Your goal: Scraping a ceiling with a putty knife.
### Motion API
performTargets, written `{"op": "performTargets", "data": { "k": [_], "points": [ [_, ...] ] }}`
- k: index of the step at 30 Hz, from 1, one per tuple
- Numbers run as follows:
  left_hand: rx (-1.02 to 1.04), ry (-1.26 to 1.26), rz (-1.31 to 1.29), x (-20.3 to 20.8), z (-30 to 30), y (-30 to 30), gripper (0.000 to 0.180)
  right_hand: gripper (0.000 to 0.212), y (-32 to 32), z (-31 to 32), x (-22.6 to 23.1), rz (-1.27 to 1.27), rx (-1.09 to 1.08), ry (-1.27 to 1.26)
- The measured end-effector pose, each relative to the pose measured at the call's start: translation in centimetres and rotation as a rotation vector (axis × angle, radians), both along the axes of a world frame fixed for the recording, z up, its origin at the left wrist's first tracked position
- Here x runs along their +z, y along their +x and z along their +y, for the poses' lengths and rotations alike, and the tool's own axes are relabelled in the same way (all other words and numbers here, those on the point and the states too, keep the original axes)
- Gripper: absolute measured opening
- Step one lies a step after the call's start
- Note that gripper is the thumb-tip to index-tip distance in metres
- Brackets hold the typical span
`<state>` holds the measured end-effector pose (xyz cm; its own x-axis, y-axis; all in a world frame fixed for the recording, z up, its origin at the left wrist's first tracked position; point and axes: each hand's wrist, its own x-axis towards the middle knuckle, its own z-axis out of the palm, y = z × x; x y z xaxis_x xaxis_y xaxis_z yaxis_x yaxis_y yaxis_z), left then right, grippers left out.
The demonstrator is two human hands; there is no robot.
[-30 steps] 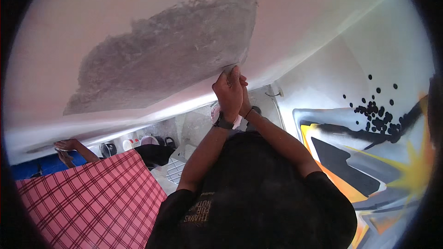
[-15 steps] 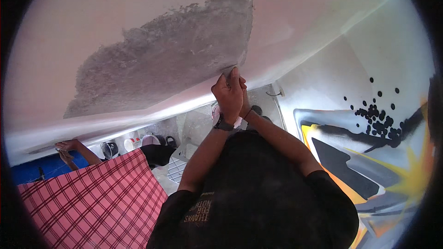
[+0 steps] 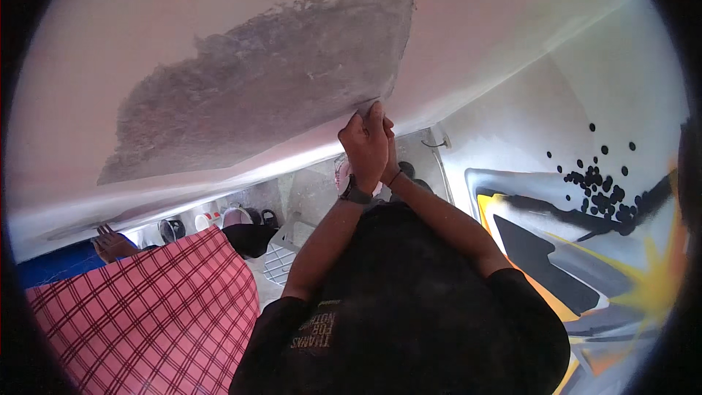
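Pressing close together, the person's left hand (image 3: 364,150) and right hand (image 3: 391,155) are meeting at the lower right corner of a rough grey patch (image 3: 263,80) on a pinkish-white wall (image 3: 146,22). The left hand is clenching, its fingertips pinching a thin grey piece (image 3: 363,110) at the patch's edge; the right hand is sitting just behind it, mostly hidden, so whether it is grasping anything cannot be told. The patch is spreading upward and leftward from the hands. A dark wristwatch (image 3: 355,192) is circling the left wrist. Below the hands, a black shirt (image 3: 431,300) is covering the person's torso. Well to their left, a co-worker's hand (image 3: 115,244) is showing above pink checked cloth (image 3: 153,311). Right of the hands, a painted wall (image 3: 545,263) is displaying orange, yellow and dark shapes.
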<state>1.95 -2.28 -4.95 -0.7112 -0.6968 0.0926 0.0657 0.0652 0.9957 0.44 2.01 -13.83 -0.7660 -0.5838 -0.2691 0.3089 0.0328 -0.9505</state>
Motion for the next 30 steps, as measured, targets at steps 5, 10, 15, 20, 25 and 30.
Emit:
{"op": "performTargets", "data": {
  "k": [5, 10, 15, 20, 25, 30],
  "points": [
    [-0.021, -0.035, -0.068, 1.1, 0.6, -0.4, 0.032, 0.036, 0.3, 0.8, -2.9, 0.52, -0.045, 0.031],
    [0.013, 0.011, 0.002, 0.0, 1.0, -0.6, 0.032, 0.034, 0.1, 0.9, -4.1, 0.361, -0.079, -0.05],
    [0.008, -0.033, -0.001, 0.2, 1.1, -0.6, 0.033, 0.035, -0.1, 0.7, -3.8, 0.179, -0.138, -0.203],
    [-0.004, -0.003, -0.056, 0.1, 1.4, -0.7, 0.033, 0.036, 0.2, 1.2, -3.1, 0.002, -0.201, -0.354],
    [-0.018, 0.059, -0.004, -0.2, 1.6, -0.8, 0.031, 0.036, 0.1, 1.3, -4.3, 0.286, -0.197, -0.144],
    [-0.017, 0.026, -0.003, -0.3, 1.6, -0.6, 0.03, 0.036, 0.4, 2.4, -3.0, 0.339, -0.126, 0.054]
  ]
}}
